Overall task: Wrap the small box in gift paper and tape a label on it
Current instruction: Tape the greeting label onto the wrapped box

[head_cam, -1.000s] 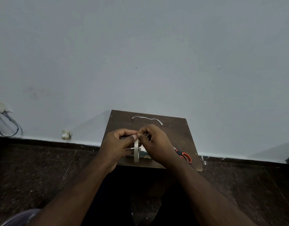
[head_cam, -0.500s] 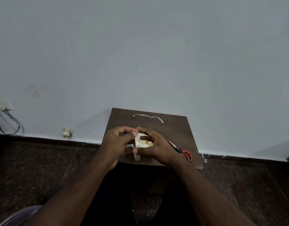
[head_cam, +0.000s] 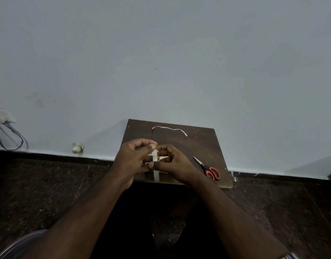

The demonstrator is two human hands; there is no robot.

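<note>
— What's different from a moment ago?
— Your right hand (head_cam: 176,163) sits lower, its thumb now pressing across the tape roll (head_cam: 155,166) near frame centre.
— And the patterned box?
— Your fingers now cover most of it; your left hand (head_cam: 134,157) closes in tighter.

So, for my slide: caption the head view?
Both hands work a tape roll over a board, scissors alongside.

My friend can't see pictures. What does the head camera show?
Two hands, left hand and right hand, hold a roll of tape on edge over a small brown board on a dark floor. Orange-handled scissors lie to the right.
</note>
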